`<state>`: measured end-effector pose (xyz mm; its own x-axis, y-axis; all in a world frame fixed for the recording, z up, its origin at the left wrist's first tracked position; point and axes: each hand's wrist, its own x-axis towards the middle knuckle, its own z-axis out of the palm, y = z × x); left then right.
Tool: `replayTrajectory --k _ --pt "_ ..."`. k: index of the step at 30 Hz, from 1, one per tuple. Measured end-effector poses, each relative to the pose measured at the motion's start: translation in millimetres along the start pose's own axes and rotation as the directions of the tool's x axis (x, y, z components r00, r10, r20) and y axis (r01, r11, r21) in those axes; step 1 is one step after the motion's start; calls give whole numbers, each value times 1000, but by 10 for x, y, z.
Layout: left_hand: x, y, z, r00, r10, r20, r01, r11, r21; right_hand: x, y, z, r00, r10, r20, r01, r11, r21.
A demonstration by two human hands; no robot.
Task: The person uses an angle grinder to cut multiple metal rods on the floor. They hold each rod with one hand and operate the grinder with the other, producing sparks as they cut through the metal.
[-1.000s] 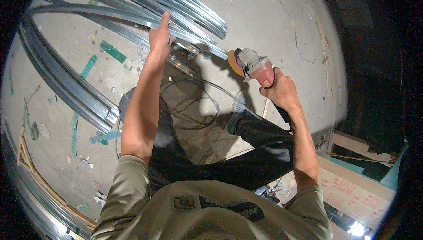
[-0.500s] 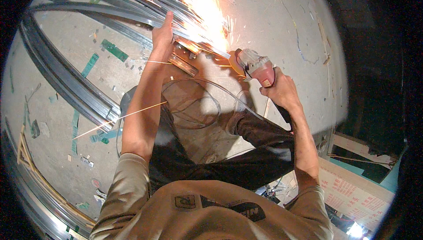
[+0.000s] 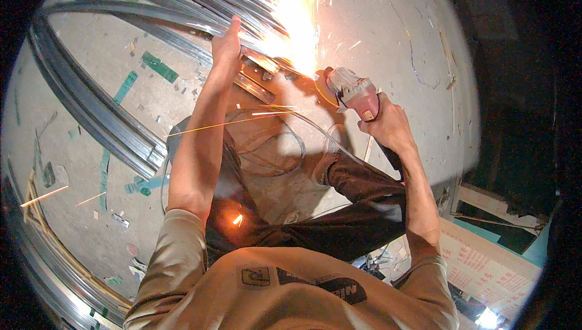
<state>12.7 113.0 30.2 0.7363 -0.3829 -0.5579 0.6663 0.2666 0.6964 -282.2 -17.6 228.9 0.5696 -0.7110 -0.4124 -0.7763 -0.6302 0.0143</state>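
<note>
My right hand (image 3: 390,125) is closed round the body of a red and grey angle grinder (image 3: 359,95). The grinder's disc (image 3: 325,87) meets the right end of a metal profile (image 3: 253,44), and a bright burst of sparks (image 3: 297,18) sprays up and away from that spot. My left hand (image 3: 227,44) grips this profile left of the sparks, thumb on top and the other fingers hidden beneath. Below it lies a short metal piece (image 3: 256,87). Glare covers much of the profile's right part.
Long metal profiles (image 3: 97,100) lie bundled on the left and far left. A cable (image 3: 297,142) loops across the floor between my legs. Green tape strips (image 3: 125,87) and scraps litter the concrete. A printed board (image 3: 485,263) is at the lower right.
The spark plume has grown taller and brighter, and stray sparks now fly across my lap and the left floor. Both hands and the grinder have hardly moved.
</note>
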Motion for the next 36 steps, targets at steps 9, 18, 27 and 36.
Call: replayTrajectory --k 9,18,27,36 --pt "34 -11 11 1000 2 -10 -2 999 -36 -15 -31 -22 1000 -19 -1 19 1000 4" --pt "143 -50 19 998 -54 -29 57 994 93 -27 -66 -43 999 -29 13 30 1000 -7" --pt "134 -73 44 1000 -22 -11 23 1000 21 -38 -82 -39 999 -36 17 36 999 -11" --pt "142 -115 68 1000 -13 -24 14 999 44 -41 -130 -77 998 17 58 -15 999 -31"
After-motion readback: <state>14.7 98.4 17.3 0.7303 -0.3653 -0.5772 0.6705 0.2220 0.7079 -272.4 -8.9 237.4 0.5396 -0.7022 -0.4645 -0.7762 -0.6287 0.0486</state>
